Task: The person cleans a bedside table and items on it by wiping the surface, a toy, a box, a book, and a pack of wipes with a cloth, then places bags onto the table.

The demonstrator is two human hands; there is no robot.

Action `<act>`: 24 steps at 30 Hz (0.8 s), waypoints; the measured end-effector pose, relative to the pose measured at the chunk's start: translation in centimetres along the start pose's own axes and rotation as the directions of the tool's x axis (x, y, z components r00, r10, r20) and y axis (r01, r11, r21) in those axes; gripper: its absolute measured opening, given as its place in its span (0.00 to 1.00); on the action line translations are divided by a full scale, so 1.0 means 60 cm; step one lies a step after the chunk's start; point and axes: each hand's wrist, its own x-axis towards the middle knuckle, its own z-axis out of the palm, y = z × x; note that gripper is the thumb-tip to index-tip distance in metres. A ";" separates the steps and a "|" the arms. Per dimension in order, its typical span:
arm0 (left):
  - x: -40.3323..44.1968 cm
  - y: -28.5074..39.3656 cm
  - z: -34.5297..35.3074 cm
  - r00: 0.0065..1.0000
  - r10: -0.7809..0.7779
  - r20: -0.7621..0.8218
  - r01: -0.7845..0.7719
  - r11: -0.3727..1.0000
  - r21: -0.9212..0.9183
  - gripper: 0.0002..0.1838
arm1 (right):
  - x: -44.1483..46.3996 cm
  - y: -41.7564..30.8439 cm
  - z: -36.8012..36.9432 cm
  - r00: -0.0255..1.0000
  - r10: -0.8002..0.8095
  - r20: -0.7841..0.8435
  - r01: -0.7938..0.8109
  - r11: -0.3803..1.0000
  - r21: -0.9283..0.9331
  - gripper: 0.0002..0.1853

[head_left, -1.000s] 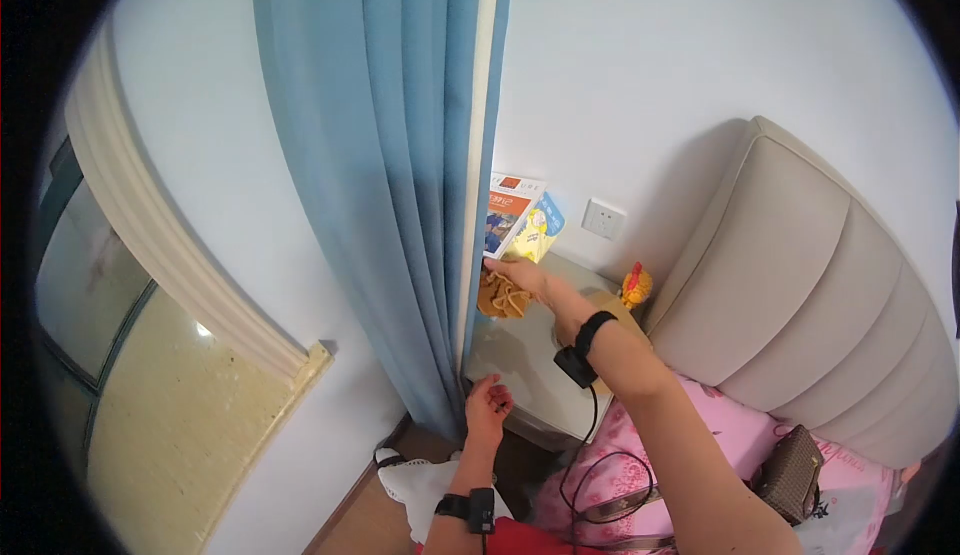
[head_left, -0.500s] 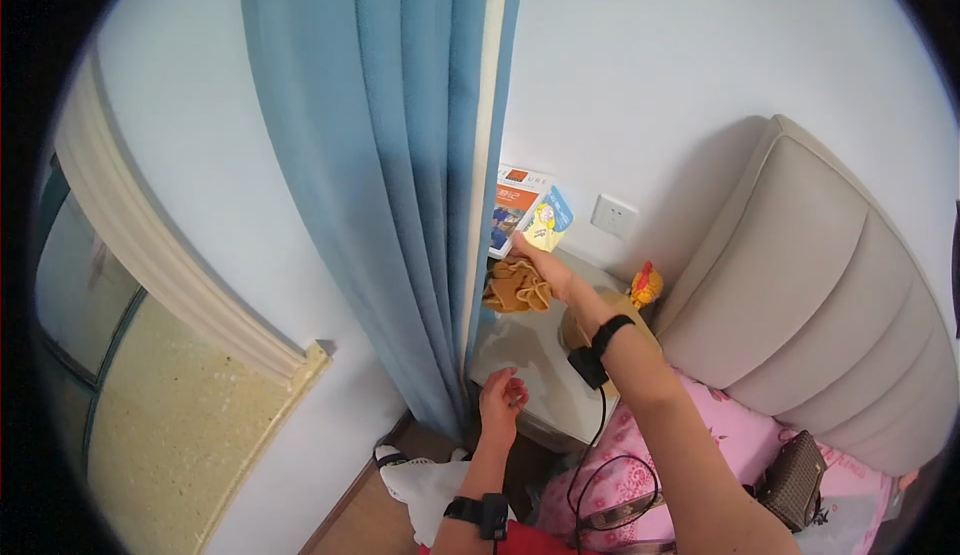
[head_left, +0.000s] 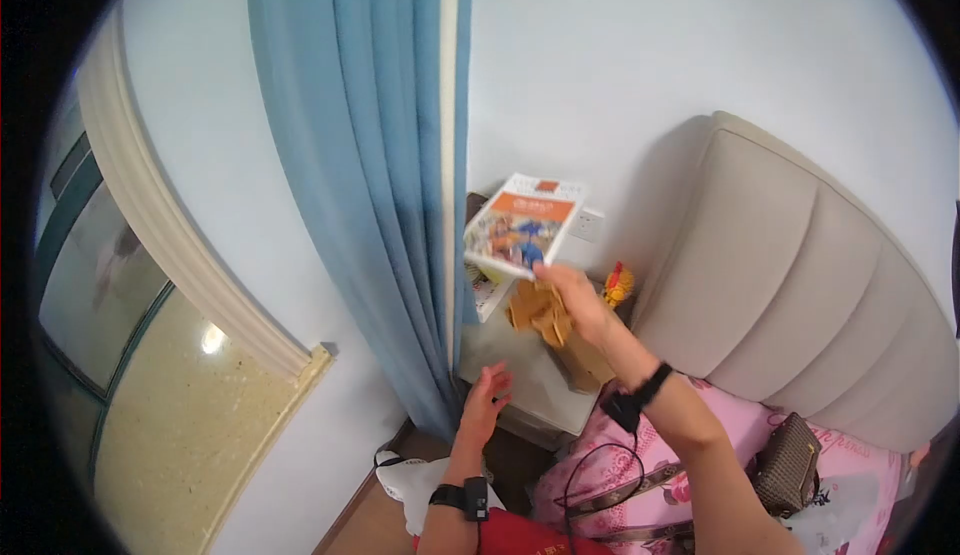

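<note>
My right hand (head_left: 578, 305) grips the lower edge of a book (head_left: 522, 223), its cover white with an orange band and a picture. A crumpled brown-yellow cloth-like piece (head_left: 538, 312) hangs just under that hand, seemingly held by the fingers hidden from view. Below and to the left, my left hand (head_left: 486, 402) is empty with its fingers apart, over the front of the nightstand (head_left: 512, 360). Behind the raised book, part of another printed book or booklet (head_left: 490, 293) shows beside the curtain.
A blue curtain (head_left: 360, 155) hangs along the nightstand's left side. To the right stand a padded headboard (head_left: 790, 265) and a bed with pink bedding (head_left: 720, 405), a brown handbag (head_left: 787, 463) on it. An orange-red toy (head_left: 618, 283) and a wall socket (head_left: 590, 223) are behind my right hand.
My right hand has lifted the book off the nightstand, and the brown piece has moved rightward with it. The left hand stays low, its fingers more spread. The view has shifted.
</note>
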 end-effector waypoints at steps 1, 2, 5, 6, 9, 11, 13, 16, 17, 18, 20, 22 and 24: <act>-0.020 0.017 0.029 0.997 -0.003 0.078 0.006 0.999 -0.042 0.30 | -0.059 -0.001 -0.009 0.996 -0.027 -0.086 0.010 0.980 -0.199 0.19; -0.039 0.032 0.059 0.988 -0.003 0.154 0.015 0.997 -0.080 0.31 | -0.093 0.033 -0.036 0.999 -0.022 -0.034 0.015 0.980 -0.199 0.20; -0.082 0.043 0.131 0.930 0.136 0.343 0.000 0.929 -0.370 0.26 | -0.217 0.105 -0.063 0.994 -0.021 0.104 0.036 0.988 -0.148 0.22; -0.086 0.038 0.127 0.947 0.107 0.303 0.016 0.927 -0.376 0.25 | -0.248 0.137 -0.059 0.993 0.029 0.116 -0.013 0.991 -0.137 0.22; -0.125 0.014 0.104 0.976 -0.021 0.218 0.104 0.920 -0.377 0.22 | -0.324 0.193 -0.061 0.951 0.228 0.208 -0.170 0.950 -0.262 0.22; -0.165 0.011 0.091 0.959 -0.125 0.253 0.210 0.915 -0.345 0.22 | -0.346 0.172 -0.087 0.871 0.390 0.299 -0.179 0.818 -0.547 0.21; -0.201 0.009 0.068 0.969 -0.140 0.202 0.201 0.923 -0.327 0.21 | -0.359 0.147 -0.104 0.911 0.265 0.315 -0.043 0.823 -0.567 0.18; -0.251 0.002 0.053 0.982 -0.143 0.123 0.174 0.940 -0.293 0.21 | -0.369 0.080 -0.105 0.964 0.051 0.262 0.026 0.959 -0.283 0.15; -0.259 -0.004 0.044 0.980 -0.138 0.143 0.174 0.944 -0.280 0.20 | -0.371 0.049 -0.084 0.971 -0.034 0.237 0.060 0.993 -0.103 0.14; -0.263 -0.013 0.032 0.977 -0.133 0.166 0.174 0.948 -0.268 0.20 | -0.376 0.034 -0.063 0.975 -0.114 0.193 0.101 0.992 0.074 0.14; -0.272 -0.020 0.031 0.978 -0.120 0.174 0.167 0.942 -0.291 0.21 | -0.380 0.038 -0.011 0.946 -0.181 0.267 0.164 0.983 0.086 0.16; -0.288 -0.022 0.046 0.985 -0.113 0.133 0.154 0.923 -0.353 0.22 | -0.366 0.085 0.036 0.844 -0.389 0.370 0.461 0.879 -0.125 0.20; -0.283 -0.048 0.015 0.982 0.015 0.188 0.045 0.949 -0.311 0.24 | -0.345 0.165 0.069 0.685 -0.516 0.514 0.721 0.580 -0.379 0.24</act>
